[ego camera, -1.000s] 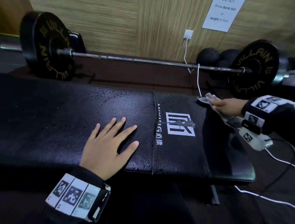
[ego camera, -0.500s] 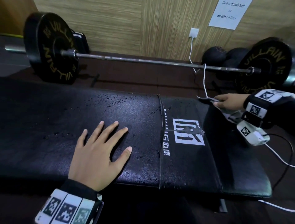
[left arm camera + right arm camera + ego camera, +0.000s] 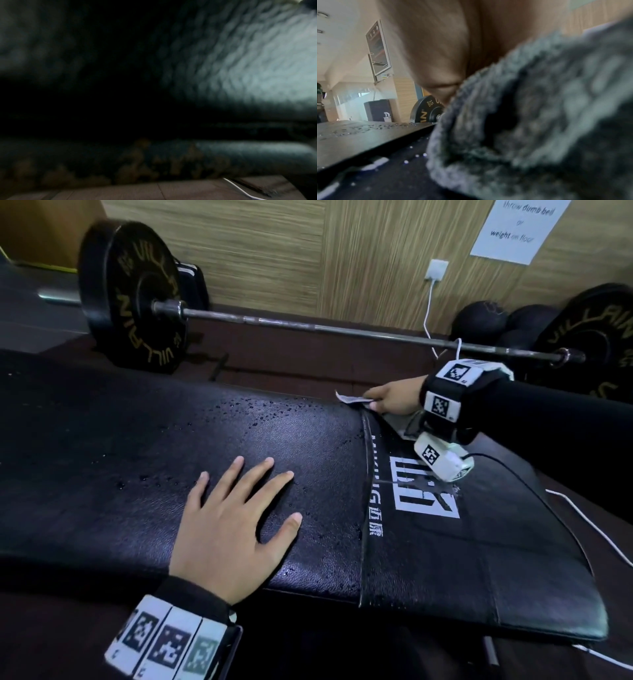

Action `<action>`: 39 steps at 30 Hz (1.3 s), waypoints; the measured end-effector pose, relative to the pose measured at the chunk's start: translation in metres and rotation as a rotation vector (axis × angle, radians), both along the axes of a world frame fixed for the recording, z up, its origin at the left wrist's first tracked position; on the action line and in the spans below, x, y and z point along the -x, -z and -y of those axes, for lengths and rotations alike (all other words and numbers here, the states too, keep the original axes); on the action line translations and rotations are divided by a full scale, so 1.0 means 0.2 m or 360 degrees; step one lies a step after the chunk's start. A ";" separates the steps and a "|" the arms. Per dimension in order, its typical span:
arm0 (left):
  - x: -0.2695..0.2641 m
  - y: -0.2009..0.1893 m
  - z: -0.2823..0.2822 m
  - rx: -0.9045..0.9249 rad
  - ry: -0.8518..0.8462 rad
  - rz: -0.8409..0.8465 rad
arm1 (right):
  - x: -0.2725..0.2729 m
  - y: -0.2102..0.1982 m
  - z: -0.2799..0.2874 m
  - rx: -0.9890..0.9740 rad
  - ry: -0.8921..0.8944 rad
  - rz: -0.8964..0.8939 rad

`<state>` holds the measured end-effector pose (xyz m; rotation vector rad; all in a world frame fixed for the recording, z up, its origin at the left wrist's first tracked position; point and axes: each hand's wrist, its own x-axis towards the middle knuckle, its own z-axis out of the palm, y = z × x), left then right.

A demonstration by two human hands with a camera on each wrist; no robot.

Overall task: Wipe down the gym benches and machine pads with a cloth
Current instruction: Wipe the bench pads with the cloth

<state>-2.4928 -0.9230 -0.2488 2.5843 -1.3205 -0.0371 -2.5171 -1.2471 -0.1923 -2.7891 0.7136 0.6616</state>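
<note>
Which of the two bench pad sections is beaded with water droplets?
The long plain section under the flat left hand, left of the seam; the logo-printed section looks mostly dry.

You see one black padded vinyl table [image 3: 308, 460], one grey fuzzy cloth [image 3: 349, 398], two bare hands [image 3: 233, 529], one steel barbell [image 3: 308, 327] with two black weight plates [image 3: 133, 299], three dark balls [image 3: 483, 320] and one white paper sign [image 3: 513, 227].

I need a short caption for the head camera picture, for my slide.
Left hand rests flat on the wet black bench while the right hand holds a grey cloth at its far edge.
</note>
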 end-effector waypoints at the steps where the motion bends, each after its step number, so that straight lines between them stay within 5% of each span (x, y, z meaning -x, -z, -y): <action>1: 0.00 0.00 0.00 -0.0001 0.0004 0.0003 | 0.01 0.00 0.00 -0.0019 -0.0002 0.0005; 9: 0.00 0.02 0.00 0.0032 -0.0001 0.0018 | 0.29 -0.02 0.19 0.0028 0.0265 -0.0108; 13: 0.00 0.02 0.00 0.0034 -0.0003 0.0020 | 0.22 -0.03 0.11 0.0070 0.0262 -0.0087; 20: 0.00 0.02 -0.01 0.0054 -0.0010 0.0034 | 0.04 0.02 -0.16 0.0079 -0.0189 0.0023; 28: 0.00 0.03 -0.01 0.0063 -0.0003 0.0033 | 0.54 0.05 -0.24 -0.0471 -0.0809 0.0211; 33: 0.00 0.03 -0.01 0.0068 -0.0009 0.0031 | 0.59 0.02 -0.01 -0.0257 -0.0495 0.0101; 39: 0.00 0.02 -0.01 0.0062 -0.0016 0.0031 | 0.26 -0.01 0.00 -0.0014 -0.0108 0.0091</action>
